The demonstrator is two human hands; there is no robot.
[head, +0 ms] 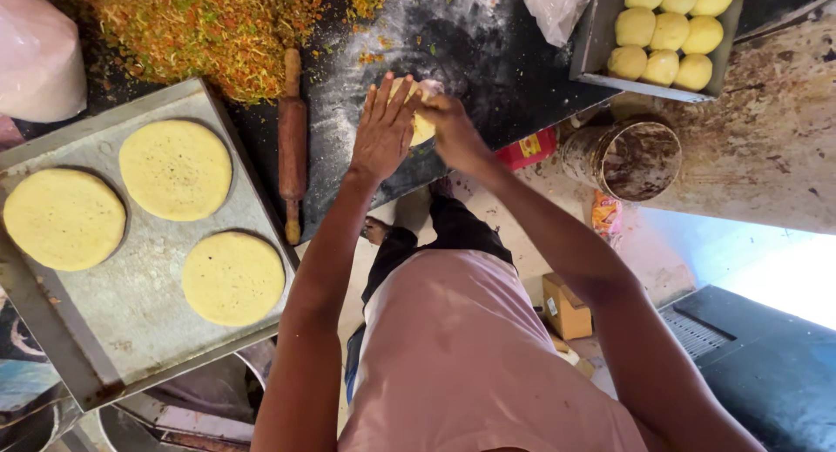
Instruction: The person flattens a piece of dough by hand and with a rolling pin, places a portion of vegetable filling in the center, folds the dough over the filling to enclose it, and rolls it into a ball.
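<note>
Yellow dough piece (423, 125) sits on the floured black table (488, 60), left hand (383, 130) flat on it, right hand (453, 130) apparently pinching its edge; press evenly, turning gradually.

Pale yellow dough rounds (175, 169) on grey tray (131, 317); brown rolling pin (292, 143); orange-and-green shredded mix (209, 25); black worktop (488, 60) dusted white.

1. A small red packet (528, 147) with yellow print lies just right of the hands (418, 125), below the counter (488, 77) edge.
2. An orange snack wrapper (605, 215) sits lower right.
3. A brown cardboard box (566, 306) stands on the floor further below.
</note>
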